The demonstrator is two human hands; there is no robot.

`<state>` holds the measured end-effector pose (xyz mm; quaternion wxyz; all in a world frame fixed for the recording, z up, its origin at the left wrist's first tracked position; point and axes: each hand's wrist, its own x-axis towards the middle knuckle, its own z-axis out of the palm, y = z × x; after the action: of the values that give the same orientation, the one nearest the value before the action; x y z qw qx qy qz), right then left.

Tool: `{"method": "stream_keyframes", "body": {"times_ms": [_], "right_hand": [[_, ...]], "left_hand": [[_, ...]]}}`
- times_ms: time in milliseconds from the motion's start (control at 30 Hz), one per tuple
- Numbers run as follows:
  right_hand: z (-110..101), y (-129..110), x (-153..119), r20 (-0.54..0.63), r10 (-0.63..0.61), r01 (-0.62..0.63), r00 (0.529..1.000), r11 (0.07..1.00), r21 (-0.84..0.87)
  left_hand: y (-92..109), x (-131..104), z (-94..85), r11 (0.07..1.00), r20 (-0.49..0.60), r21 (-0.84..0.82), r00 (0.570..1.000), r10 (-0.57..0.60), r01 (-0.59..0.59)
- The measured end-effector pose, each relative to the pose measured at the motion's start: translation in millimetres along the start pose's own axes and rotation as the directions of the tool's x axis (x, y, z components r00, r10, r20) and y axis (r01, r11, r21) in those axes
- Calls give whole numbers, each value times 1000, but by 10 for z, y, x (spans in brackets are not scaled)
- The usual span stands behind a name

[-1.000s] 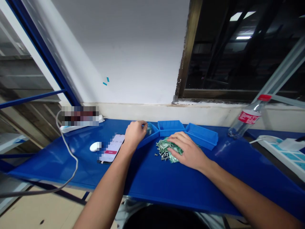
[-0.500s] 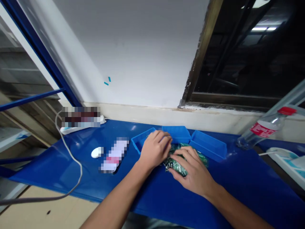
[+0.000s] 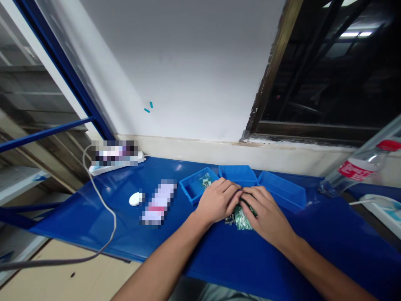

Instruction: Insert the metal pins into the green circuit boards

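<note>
A crinkled green plastic bag (image 3: 243,220) lies on the blue table, with small dark and metallic pieces (image 3: 230,219) at its left side. My left hand (image 3: 218,199) is closed above the bag's left part, its fingertips meeting those of the other hand. Over the bag's right part my right hand (image 3: 265,211) is closed too, fingers curled down. What the fingertips pinch is hidden. Just behind the left hand, a blue tray (image 3: 191,193) holds small metallic pieces.
Two more blue trays (image 3: 238,175), (image 3: 282,191) stand behind the hands. A bottle (image 3: 357,169) is at the right, near a power strip (image 3: 382,213). At left are a phone-like object (image 3: 159,202), a white oval item (image 3: 135,199) and a cable (image 3: 108,205).
My hands have come together at the fingertips over the bag. The left hand has moved off the left tray, showing the pieces inside. The whole view has shifted slightly.
</note>
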<state>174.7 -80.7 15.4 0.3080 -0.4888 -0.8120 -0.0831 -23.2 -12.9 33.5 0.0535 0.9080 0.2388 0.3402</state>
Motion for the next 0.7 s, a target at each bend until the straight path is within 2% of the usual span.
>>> {"method": "stream_keyframes", "body": {"times_ms": [367, 533, 700], "right_hand": [[105, 207, -27, 39, 3, -3, 999, 1000, 2], [105, 225, -18, -40, 9, -7, 999, 998, 68], [-18, 162, 4, -119, 42, -22, 992, 986, 164]], "left_hand": [[-28, 9, 50, 1000, 43, 15, 999, 24, -25], [-44, 7, 85, 998, 57, 26, 997, 54, -55], [-27, 18, 92, 998, 58, -7, 996, 69, -69]]}}
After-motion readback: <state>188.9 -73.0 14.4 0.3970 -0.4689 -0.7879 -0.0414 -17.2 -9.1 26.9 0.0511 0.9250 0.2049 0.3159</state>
